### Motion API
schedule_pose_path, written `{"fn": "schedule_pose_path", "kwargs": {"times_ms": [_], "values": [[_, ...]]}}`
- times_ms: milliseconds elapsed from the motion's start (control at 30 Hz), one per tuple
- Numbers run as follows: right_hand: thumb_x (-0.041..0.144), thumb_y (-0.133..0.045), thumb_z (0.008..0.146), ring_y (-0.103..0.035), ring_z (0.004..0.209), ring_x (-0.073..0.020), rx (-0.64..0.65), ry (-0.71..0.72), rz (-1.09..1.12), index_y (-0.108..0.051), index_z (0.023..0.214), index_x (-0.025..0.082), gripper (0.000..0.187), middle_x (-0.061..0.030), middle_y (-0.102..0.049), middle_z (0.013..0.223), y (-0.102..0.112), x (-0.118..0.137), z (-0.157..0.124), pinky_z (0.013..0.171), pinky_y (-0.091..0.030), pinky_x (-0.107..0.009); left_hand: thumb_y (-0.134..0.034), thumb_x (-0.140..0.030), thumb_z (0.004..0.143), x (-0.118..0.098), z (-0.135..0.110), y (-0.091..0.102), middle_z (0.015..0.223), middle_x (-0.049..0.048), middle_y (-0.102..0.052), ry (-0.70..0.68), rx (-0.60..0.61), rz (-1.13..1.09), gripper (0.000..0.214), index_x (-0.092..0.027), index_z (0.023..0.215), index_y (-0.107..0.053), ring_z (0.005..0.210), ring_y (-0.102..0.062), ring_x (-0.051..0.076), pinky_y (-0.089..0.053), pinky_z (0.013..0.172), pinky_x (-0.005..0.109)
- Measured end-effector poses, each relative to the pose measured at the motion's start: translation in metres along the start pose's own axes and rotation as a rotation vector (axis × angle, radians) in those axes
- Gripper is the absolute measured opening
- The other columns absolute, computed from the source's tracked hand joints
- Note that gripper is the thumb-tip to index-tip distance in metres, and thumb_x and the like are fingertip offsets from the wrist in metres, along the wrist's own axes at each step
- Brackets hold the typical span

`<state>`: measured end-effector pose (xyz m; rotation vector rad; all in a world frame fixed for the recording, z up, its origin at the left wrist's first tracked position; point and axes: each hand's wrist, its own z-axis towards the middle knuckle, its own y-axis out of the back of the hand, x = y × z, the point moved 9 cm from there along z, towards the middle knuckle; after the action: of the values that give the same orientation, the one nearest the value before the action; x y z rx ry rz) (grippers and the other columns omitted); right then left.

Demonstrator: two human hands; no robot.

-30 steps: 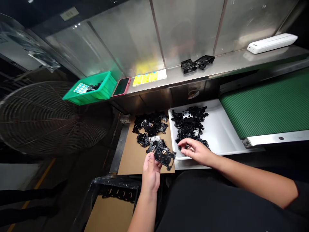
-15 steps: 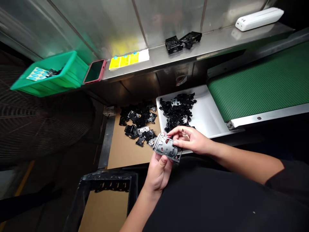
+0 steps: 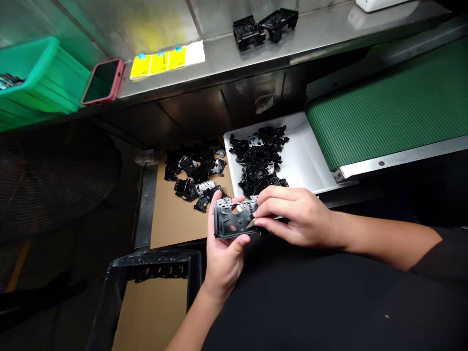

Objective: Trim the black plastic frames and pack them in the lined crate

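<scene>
My left hand (image 3: 224, 258) is shut around a flat black plastic part (image 3: 234, 219) with cut-out openings, gripping it from below with the thumb across its near edge. My right hand (image 3: 292, 217) pinches a small knife, with only its bright blade (image 3: 250, 224) showing. The tip touches or nearly touches the part's right side. The knife's handle is hidden by my fingers. Loose black parts lie in a heap (image 3: 193, 170) on a cardboard sheet (image 3: 175, 219) and in another heap (image 3: 258, 161) on a white tray (image 3: 303, 156), just beyond my hands.
A green conveyor belt (image 3: 387, 107) runs at the right. On the steel shelf (image 3: 329, 34) are two black parts (image 3: 263, 27), a yellow sheet (image 3: 164, 61) and a phone in a pink case (image 3: 102, 81). A green crate (image 3: 40, 80) stands far left, with a black frame (image 3: 146, 265) below.
My right hand has moved from the tray to the part, bringing the blade against it. The part has turned, its dark face now showing instead of a shiny grey glare. The view has tilted.
</scene>
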<state>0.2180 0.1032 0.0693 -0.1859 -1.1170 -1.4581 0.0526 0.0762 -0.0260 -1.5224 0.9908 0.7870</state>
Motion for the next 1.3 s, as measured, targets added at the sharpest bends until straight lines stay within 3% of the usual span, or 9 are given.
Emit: {"fn": "schedule_pose_path", "kwargs": {"times_ms": [267, 767, 867, 967, 1033, 1100, 1200, 1300], "values": [[0.024, -0.065, 0.106, -0.067, 0.081, -0.0163, 0.017, 0.035, -0.068, -0.071, 0.094, 0.014, 0.017, -0.0095, -0.072, 0.098, -0.003, 0.006, -0.001, 0.07, -0.057, -0.029, -0.091, -0.032, 0.083, -0.013, -0.004, -0.005, 0.151, 0.0102, -0.065, -0.111, 0.045, 0.165, 0.094, -0.039, 0.162, -0.042, 0.13, -0.072, 0.027, -0.057, 0.115, 0.037], [0.023, -0.063, 0.106, -0.07, 0.081, -0.0176, 0.089, 0.065, -0.059, -0.072, 0.088, 0.015, 0.021, -0.0094, -0.075, 0.098, -0.01, 0.013, -0.007, 0.073, -0.062, -0.03, -0.094, -0.047, 0.077, -0.014, -0.012, -0.003, 0.147, 0.0132, -0.068, -0.121, 0.031, 0.254, 0.107, -0.035, 0.167, -0.037, 0.132, -0.069, 0.028, -0.054, 0.118, 0.039], [0.023, -0.064, 0.105, -0.069, 0.084, -0.0177, 0.065, 0.025, 0.007, -0.072, 0.093, 0.016, 0.016, -0.0092, -0.073, 0.099, -0.009, 0.01, -0.008, 0.073, -0.061, -0.03, -0.093, -0.043, 0.08, -0.011, -0.01, -0.003, 0.149, 0.0128, -0.067, -0.057, 0.033, 0.226, 0.108, -0.036, 0.169, -0.033, 0.134, -0.069, 0.029, -0.053, 0.119, 0.042], [0.022, -0.065, 0.105, -0.069, 0.094, -0.0186, -0.04, -0.005, 0.082, -0.073, 0.104, 0.017, 0.009, -0.0095, -0.071, 0.104, 0.002, 0.006, -0.008, 0.08, -0.062, -0.032, -0.094, -0.042, 0.078, -0.011, -0.008, 0.0, 0.149, 0.0123, -0.067, -0.003, 0.043, 0.184, 0.109, -0.037, 0.169, -0.034, 0.134, -0.069, 0.032, -0.052, 0.12, 0.046], [0.026, -0.067, 0.104, -0.068, 0.1, -0.0201, -0.089, -0.052, 0.124, -0.072, 0.118, 0.017, 0.017, -0.0121, -0.068, 0.114, 0.011, -0.003, -0.008, 0.082, -0.063, -0.033, -0.094, -0.045, 0.077, -0.013, -0.007, -0.001, 0.15, 0.0113, -0.068, 0.014, 0.076, 0.121, 0.106, -0.038, 0.167, -0.037, 0.135, -0.068, 0.032, -0.053, 0.119, 0.047], [0.036, -0.075, 0.099, -0.066, 0.106, -0.0219, -0.033, -0.1, 0.198, -0.069, 0.131, 0.018, 0.037, -0.0135, -0.066, 0.122, 0.01, -0.012, -0.008, 0.079, -0.062, -0.032, -0.094, -0.047, 0.077, -0.014, -0.006, -0.005, 0.151, 0.01, -0.067, 0.027, 0.124, 0.061, 0.102, -0.039, 0.164, -0.043, 0.137, -0.067, 0.033, -0.055, 0.117, 0.047], [0.042, -0.087, 0.09, -0.065, 0.095, -0.0184, 0.11, -0.138, 0.336, -0.07, 0.13, 0.019, 0.05, -0.0093, -0.069, 0.115, -0.002, -0.02, -0.01, 0.07, -0.058, -0.027, -0.093, -0.052, 0.077, -0.017, -0.003, -0.009, 0.16, 0.0089, -0.061, 0.024, 0.125, 0.052, 0.091, -0.04, 0.158, -0.053, 0.142, -0.063, 0.034, -0.057, 0.116, 0.046], [0.038, -0.092, 0.085, -0.057, 0.073, -0.01, 0.03, -0.209, 0.396, -0.072, 0.11, 0.017, 0.038, -0.0034, -0.067, 0.1, -0.003, -0.03, -0.013, 0.055, -0.047, -0.02, -0.088, -0.054, 0.081, -0.02, 0.001, -0.01, 0.161, 0.0078, -0.059, -0.001, 0.063, 0.079, 0.083, -0.041, 0.156, -0.056, 0.149, -0.057, 0.034, -0.055, 0.119, 0.048]]}}
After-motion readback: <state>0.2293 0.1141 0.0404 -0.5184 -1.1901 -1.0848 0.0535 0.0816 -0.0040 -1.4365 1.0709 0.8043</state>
